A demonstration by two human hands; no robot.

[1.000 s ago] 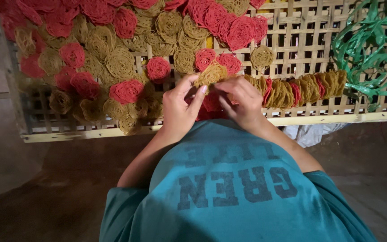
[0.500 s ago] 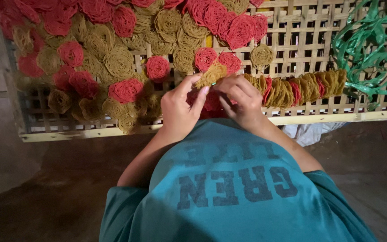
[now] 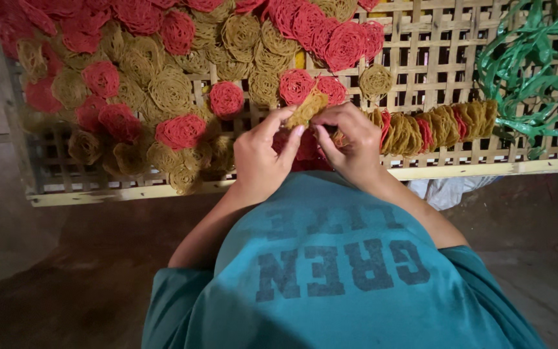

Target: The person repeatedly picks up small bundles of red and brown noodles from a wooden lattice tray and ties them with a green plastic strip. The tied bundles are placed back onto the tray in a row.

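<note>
Both hands meet over the near edge of a woven bamboo tray point(image 3: 460, 169). My left hand point(image 3: 259, 158) and my right hand point(image 3: 353, 145) pinch the same tan, lacy disc of coiled strands point(image 3: 306, 110), held tilted between the fingertips. To the right of my right hand lies a row of tan and red discs point(image 3: 437, 126) stacked on edge. Loose red discs point(image 3: 295, 85) and tan discs point(image 3: 169, 90) cover the tray's left and far parts.
Green curled plastic pieces point(image 3: 531, 71) lie on the tray's right end. A white cloth point(image 3: 444, 190) hangs below the tray's front edge. Dark earthen floor point(image 3: 66, 258) lies under and left of the tray. My teal shirt point(image 3: 330, 271) fills the lower view.
The hands have stayed at the same spot; the fingers have shifted slightly on the tan disc. Nothing else has moved.
</note>
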